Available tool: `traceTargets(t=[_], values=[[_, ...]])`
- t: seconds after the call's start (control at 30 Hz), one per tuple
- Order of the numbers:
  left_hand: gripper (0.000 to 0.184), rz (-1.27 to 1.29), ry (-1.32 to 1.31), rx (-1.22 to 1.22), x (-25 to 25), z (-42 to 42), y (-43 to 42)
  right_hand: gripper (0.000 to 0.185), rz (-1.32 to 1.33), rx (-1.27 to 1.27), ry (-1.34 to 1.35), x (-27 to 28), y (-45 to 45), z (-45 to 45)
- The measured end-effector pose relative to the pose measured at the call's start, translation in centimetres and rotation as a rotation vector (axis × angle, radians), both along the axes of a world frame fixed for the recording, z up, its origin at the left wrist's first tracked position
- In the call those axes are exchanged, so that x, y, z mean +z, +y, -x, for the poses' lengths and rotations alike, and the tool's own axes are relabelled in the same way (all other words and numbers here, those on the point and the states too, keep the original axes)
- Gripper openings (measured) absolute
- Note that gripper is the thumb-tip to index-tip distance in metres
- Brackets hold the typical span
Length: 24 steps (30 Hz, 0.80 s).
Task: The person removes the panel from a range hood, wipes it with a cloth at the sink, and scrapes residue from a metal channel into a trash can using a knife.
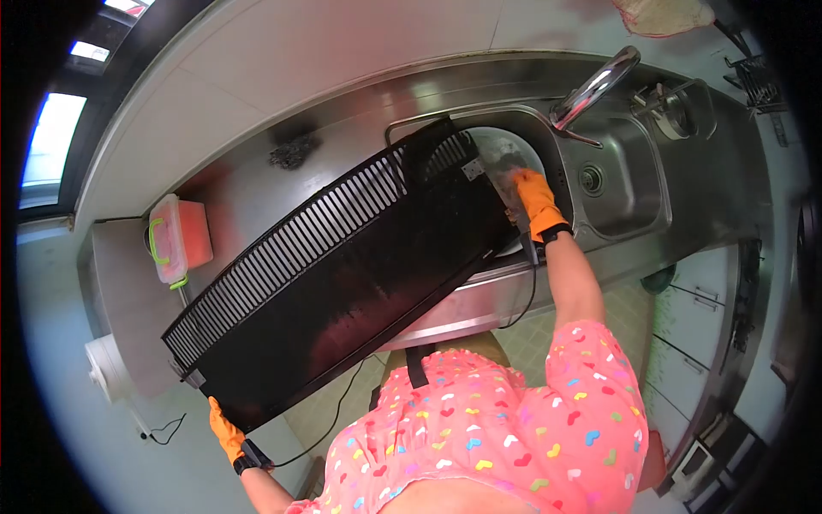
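Observation:
A long black panel with a slotted, curved edge lies tilted from the counter's front to over the left sink. My left hand, in an orange glove, is closed on its near left corner; the fingertips are partly hidden under it. My right hand, also gloved in orange, reaches into a pale round basin in the left sink, beside the panel's right end. Its fingers are bent around a blurred grey scrubber. A dark steel wool pad lies on the counter behind the panel.
A chrome faucet arches beside the right sink. Behind it stands a rack with small items. On the left counter is a pink-red plastic box with green handles. A white paper roll is at far left.

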<state>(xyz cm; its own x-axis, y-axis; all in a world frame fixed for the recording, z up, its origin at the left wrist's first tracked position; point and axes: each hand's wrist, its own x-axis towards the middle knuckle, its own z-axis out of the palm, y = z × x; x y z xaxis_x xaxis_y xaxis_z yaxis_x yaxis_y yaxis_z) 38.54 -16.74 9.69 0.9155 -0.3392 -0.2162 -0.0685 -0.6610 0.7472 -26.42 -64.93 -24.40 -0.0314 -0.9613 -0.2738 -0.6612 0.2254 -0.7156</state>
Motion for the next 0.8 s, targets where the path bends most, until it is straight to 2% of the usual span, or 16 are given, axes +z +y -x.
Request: traceTargets(t=[0.07,0.1,0.13,0.2,0.27,0.33,0.4,0.47,0.57,0.67,0.7,0.73,0.77,0.8], values=[[0.045,-0.002,-0.017,0.0,0.8,0.1,0.1,0.028,0.051,-0.201,-0.285,0.7,0.2,0.1],[0.044,0.055,-0.027,-0.009,1.0,0.6,-0.1,0.028,-0.073,-0.232,-0.407,5.6,1.0,-0.6],[0.042,0.114,-0.035,-0.019,1.1,1.1,-0.5,0.028,-0.074,-0.238,-0.409,6.6,2.1,-1.3],[0.042,0.138,-0.021,-0.018,1.8,3.1,-2.4,0.027,0.343,-0.111,-0.224,8.1,4.2,-2.7],[0.041,0.163,-0.009,-0.015,2.3,4.5,-3.3,0.03,0.523,0.093,-0.346,14.0,6.3,-4.5],[0.042,0.155,-0.004,0.014,2.5,5.0,-3.7,0.028,0.592,0.102,-0.475,15.6,8.5,-7.2],[0.043,0.175,0.016,0.002,2.2,5.0,-3.6,0.026,0.71,0.206,-0.405,16.2,10.7,-10.3],[0.044,0.203,0.039,-0.008,1.6,5.2,-3.9,0.026,0.735,0.393,-0.374,14.8,12.3,-13.9],[0.046,0.258,0.116,0.013,1.8,5.9,-4.4,0.035,0.822,0.522,-0.159,13.6,14.1,-16.8],[0.048,0.181,0.036,0.016,1.3,4.9,-3.5,0.036,0.794,0.483,-0.225,9.4,11.7,-15.6],[0.049,0.149,0.038,0.032,1.5,5.3,-3.5,0.036,0.757,0.365,-0.299,7.9,10.7,-14.7],[0.05,0.12,0.041,0.046,1.6,5.7,-3.7,0.035,0.707,0.322,-0.099,8.3,9.2,-13.3],[0.05,0.124,0.039,0.048,1.8,6.2,-3.9,0.035,0.501,0.172,-0.16,7.7,7.9,-12.2],[0.051,0.095,0.018,0.035,2.0,6.8,-4.2,0.035,0.49,0.155,-0.112,3.4,6.4,-11.2]])
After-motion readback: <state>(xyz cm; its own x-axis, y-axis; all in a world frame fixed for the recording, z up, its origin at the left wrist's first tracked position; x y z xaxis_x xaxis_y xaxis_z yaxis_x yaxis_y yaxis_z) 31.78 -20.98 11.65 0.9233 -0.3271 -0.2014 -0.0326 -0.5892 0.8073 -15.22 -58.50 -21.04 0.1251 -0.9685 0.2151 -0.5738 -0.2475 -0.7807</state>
